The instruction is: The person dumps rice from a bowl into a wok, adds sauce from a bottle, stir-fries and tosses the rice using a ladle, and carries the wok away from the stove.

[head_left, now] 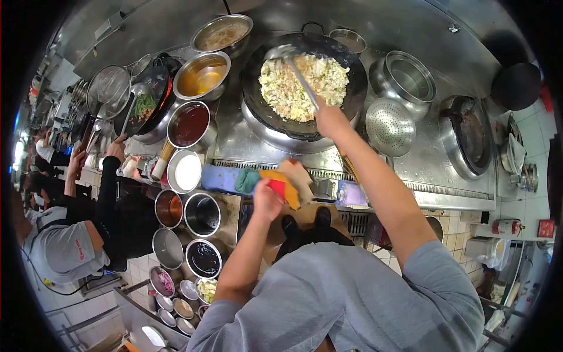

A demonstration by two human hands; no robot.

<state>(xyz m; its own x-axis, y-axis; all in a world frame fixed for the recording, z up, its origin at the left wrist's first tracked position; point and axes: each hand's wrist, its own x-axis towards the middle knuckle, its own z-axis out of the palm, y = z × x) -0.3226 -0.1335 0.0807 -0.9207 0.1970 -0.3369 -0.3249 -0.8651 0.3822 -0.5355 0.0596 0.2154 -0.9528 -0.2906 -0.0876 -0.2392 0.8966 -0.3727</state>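
A large black wok (253, 88) on the steel range holds chopped, pale yellow and white food (305, 85). My right hand (333, 121) is closed round the handle of a metal ladle (302, 76), whose bowl lies at the wok's upper left, over the food. Below the wok's near rim, my left hand (267, 200) grips a red and yellow cloth (282, 186). A green cloth (247, 180) and a brown cloth (296, 178) lie close by on the range's front edge.
Bowls of liquid (202, 76) and sauce pots (189, 124) stand left of the wok. On the right are a perforated skimmer (390, 127), a lidded pot (413, 79) and another wok (469, 135). A co-worker (64, 240) works at a wok on the left.
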